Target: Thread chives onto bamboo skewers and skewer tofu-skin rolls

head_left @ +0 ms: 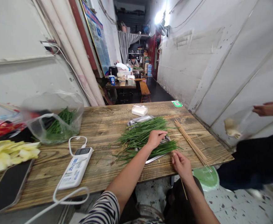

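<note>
A heap of green chives (141, 132) lies across a metal tray (151, 160) on the wooden table. Over the heap, my left hand (155, 140) has its fingers pinched together; what sits between them is too small to make out. My right hand (182, 165), at the near right corner of the tray, grips a thin bamboo skewer (183, 189) whose lower end sticks out below the hand. Some chive ends reach close to the right fingertips. A bundle of bamboo skewers (191, 141) rests on the table to the right of the tray.
Behind the tray stands a white box (139, 110). On the left are a plastic bag of chives (57, 124), a white power bank (77, 168) with cable, a phone (9, 186) and yellow leaves (10, 152). Another person's hand (270, 109) holds a bag at right.
</note>
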The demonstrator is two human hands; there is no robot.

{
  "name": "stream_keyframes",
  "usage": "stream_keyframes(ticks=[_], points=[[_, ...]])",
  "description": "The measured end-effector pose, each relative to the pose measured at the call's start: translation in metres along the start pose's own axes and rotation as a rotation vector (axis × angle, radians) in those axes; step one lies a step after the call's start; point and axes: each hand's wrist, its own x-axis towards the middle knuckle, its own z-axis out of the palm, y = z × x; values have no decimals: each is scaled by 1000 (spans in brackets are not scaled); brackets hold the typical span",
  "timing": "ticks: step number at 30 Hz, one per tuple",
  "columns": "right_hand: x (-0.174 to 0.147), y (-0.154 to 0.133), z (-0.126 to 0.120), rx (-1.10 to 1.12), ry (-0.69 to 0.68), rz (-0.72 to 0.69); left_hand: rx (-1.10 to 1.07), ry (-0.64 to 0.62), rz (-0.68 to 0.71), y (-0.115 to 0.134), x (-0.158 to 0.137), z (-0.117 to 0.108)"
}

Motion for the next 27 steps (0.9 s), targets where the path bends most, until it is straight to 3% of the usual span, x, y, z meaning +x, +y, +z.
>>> stream_keyframes(ticks=[8, 15, 27], points=[[0, -4, 0, 9, -6, -28, -2, -45, 45, -3, 0, -3], [-1, -1, 1, 60, 35, 18, 20, -310, 206, 9, -4, -11], [0, -2, 2, 61, 41, 31, 55, -318, 168, 14, -6, -11]])
